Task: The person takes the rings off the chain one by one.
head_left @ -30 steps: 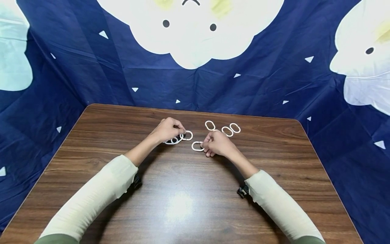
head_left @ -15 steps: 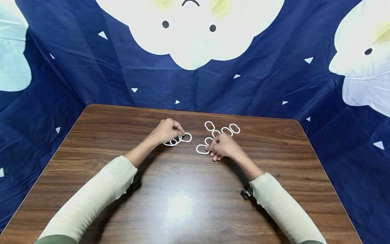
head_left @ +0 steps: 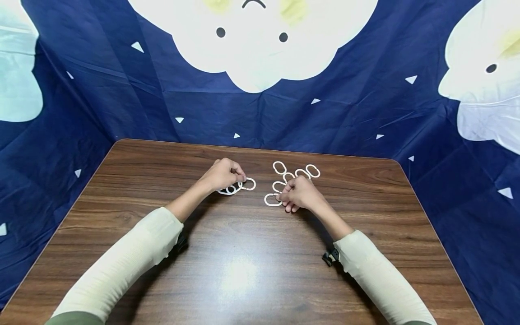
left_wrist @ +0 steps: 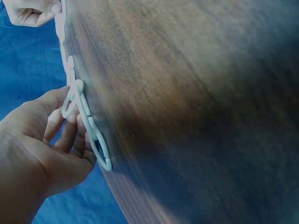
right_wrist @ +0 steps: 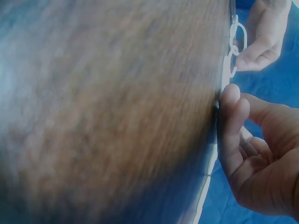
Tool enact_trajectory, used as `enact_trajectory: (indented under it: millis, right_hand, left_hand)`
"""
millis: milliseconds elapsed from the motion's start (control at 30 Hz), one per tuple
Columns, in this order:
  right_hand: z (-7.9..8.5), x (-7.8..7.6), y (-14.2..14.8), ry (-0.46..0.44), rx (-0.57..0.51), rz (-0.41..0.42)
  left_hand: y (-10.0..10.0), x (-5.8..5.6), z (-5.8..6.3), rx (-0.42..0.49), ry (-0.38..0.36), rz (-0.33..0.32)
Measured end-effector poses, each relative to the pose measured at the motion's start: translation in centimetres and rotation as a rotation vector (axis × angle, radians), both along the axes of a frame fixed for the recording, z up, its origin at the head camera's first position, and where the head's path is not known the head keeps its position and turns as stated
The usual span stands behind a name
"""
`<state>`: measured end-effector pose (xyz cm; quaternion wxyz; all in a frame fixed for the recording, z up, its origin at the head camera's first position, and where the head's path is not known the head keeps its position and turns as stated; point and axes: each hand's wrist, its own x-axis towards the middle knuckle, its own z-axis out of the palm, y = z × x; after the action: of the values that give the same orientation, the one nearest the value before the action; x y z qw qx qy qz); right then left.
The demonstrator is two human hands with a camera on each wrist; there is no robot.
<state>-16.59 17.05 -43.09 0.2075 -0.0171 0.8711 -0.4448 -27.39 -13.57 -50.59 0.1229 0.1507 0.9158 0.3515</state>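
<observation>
My left hand (head_left: 222, 175) pinches white plastic chain links (left_wrist: 80, 87) between thumb and fingers, near the table's far edge. Several of these links hang together under and beside its fingers, and an oval link (head_left: 254, 183) sticks out to its right. Further right, my right hand (head_left: 301, 195) pinches another white oval link (head_left: 266, 200) at its right end with thumb and forefinger. That link lies flat, apart from the left hand's links. Just behind it sits a link (head_left: 274, 186) partly covered by the right fingers. In the right wrist view the fingertips (right_wrist: 231, 93) hide most of the held link.
Behind the right hand lie several more white oval links: one at the back (head_left: 274, 165), one partly hidden (head_left: 298, 170) and one at far right (head_left: 318, 174). The brown wood-grain table (head_left: 227, 234) ends at a blue cloth backdrop (head_left: 260, 117) with white clouds.
My right hand has moved slightly right and toward me, drawing its link away from the left hand's links. Links behind it have come into sight. The left hand has stayed almost still.
</observation>
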Motion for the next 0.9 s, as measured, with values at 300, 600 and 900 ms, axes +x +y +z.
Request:
enact_trajectory:
  millis: [300, 600, 900]
  right_hand:
    - [0.1, -0.1, 0.0, -0.012, 0.004, -0.011]
    - [0.8, -0.4, -0.3, -0.01, -0.002, 0.0]
    - [1.2, -0.6, -0.9, 0.003, -0.038, 0.0]
  left_hand:
    - [0.3, 2.1, 2.6, 0.03, 0.008, -0.017]
    - [0.4, 3.0, 4.1, 0.045, 0.044, -0.022]
    - [0.2, 4.2, 5.7, 0.066, 0.048, -0.013]
